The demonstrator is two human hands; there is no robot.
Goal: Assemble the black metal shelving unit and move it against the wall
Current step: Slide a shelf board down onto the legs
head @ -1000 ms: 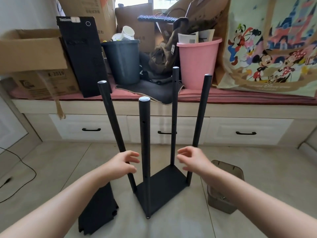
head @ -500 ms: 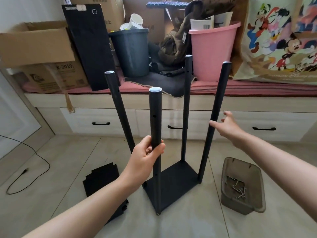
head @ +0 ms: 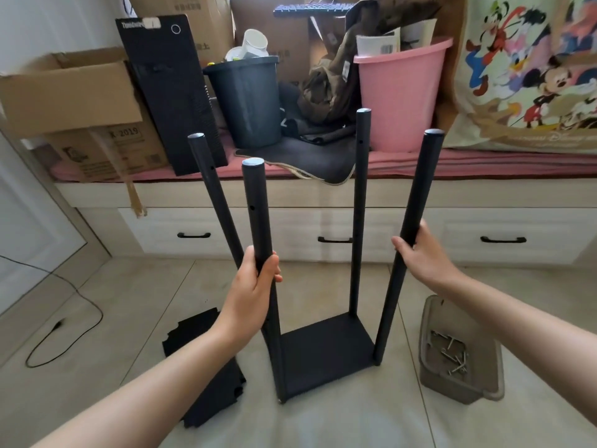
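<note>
The black metal shelving unit stands on the tiled floor: a flat bottom shelf (head: pixel 326 354) with several upright black poles rising from its corners. My left hand (head: pixel 253 286) grips the near left pole (head: pixel 256 208) about halfway up. My right hand (head: pixel 420 253) holds the near right pole (head: pixel 420 189), fingers wrapped behind it. The far left pole (head: pixel 210 185) leans left, and the far right pole (head: pixel 360 202) stands straight. A loose black shelf panel (head: pixel 206 367) lies flat on the floor to the left, partly under my left forearm.
A tan plastic tray (head: pixel 458 383) with several screws sits on the floor to the right. Behind runs a drawer bench (head: pixel 323 227) carrying cardboard boxes, a dark bin (head: pixel 248 101), a pink bucket (head: pixel 400 101) and a cartoon-print bag. A black cable (head: pixel 64 318) trails at left.
Both hands rose from in front of the unit to the poles. My left hand took the near left pole first; my right hand has now closed on the near right pole.
</note>
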